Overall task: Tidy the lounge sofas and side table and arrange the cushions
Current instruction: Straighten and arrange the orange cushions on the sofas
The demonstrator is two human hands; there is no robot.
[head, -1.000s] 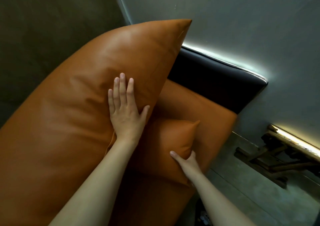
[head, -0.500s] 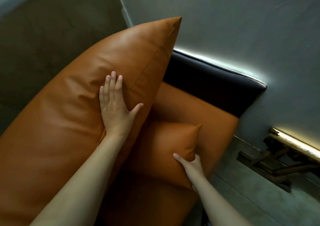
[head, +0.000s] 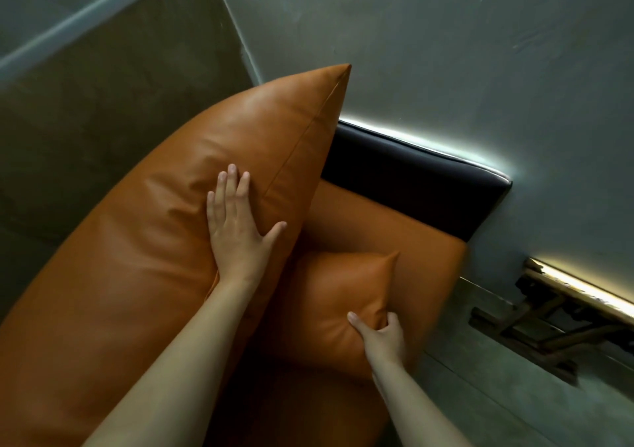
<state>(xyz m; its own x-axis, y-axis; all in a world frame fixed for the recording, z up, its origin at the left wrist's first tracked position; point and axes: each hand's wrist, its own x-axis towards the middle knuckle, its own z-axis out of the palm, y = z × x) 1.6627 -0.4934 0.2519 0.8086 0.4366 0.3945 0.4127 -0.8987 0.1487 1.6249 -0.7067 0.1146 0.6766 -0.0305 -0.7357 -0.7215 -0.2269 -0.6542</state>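
A person's left hand [head: 236, 230], fingers straight, presses the large cushion [head: 154, 240] back, seemingly holding it clear, while the right hand [head: 380, 338] beside it pinches the small cushion [head: 336, 288] by its edge, likely to seat it on the sofa [head: 404, 237].

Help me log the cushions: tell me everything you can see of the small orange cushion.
The small cushion is orange-tan, smooth like leather, with a pointed upper corner. It rests tilted on the orange sofa seat, its left side hidden by the large cushion. The right hand pinches its right edge, creasing the cover there.
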